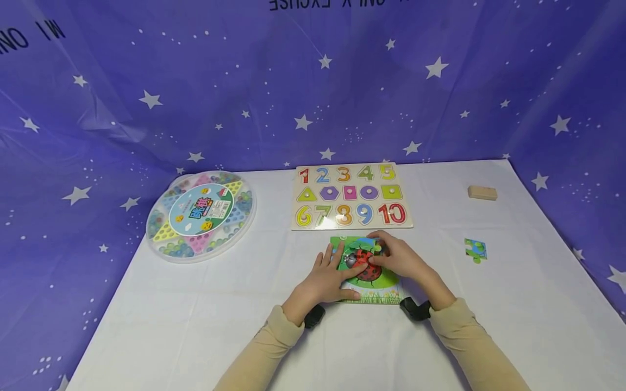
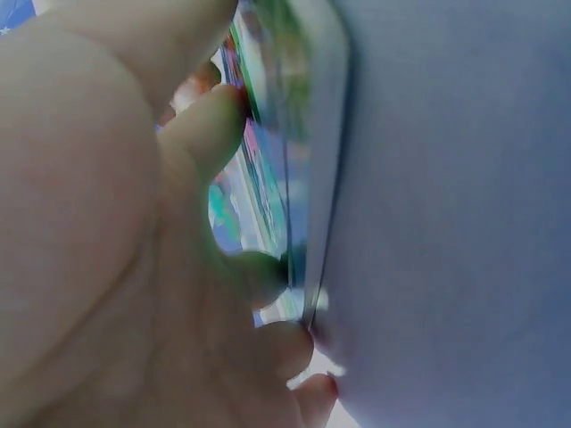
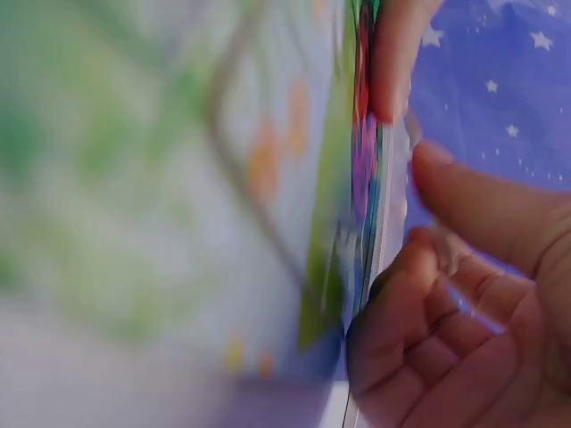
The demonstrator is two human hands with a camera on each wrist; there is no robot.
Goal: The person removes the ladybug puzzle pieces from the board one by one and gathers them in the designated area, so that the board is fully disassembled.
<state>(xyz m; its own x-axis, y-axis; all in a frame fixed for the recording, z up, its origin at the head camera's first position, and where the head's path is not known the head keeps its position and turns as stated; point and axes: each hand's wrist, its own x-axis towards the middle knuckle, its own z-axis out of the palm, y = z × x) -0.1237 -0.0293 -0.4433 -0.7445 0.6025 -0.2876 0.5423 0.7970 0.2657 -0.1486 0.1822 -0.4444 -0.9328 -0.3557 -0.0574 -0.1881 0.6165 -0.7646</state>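
A ladybug jigsaw puzzle (image 1: 374,290) lies on the white table in front of me. My left hand (image 1: 325,282) rests on its left side with the fingers spread, some of them reaching over the ladybug. At the upper right corner, my right hand (image 1: 400,258) bends its thumb and fingers around a puzzle piece (image 3: 449,254), whose thin edge shows between them in the right wrist view. That hand hides most of this piece and part of the corner. Another puzzle piece (image 1: 476,250), blue and green, lies apart on the table to the right.
Behind the puzzle lies a wooden number and shape board (image 1: 337,205). A round Chinese checkers box (image 1: 199,216) with marbles sits at left. A small wooden block (image 1: 482,193) lies at the back right. A purple starry cloth (image 1: 274,92) hangs behind the table.
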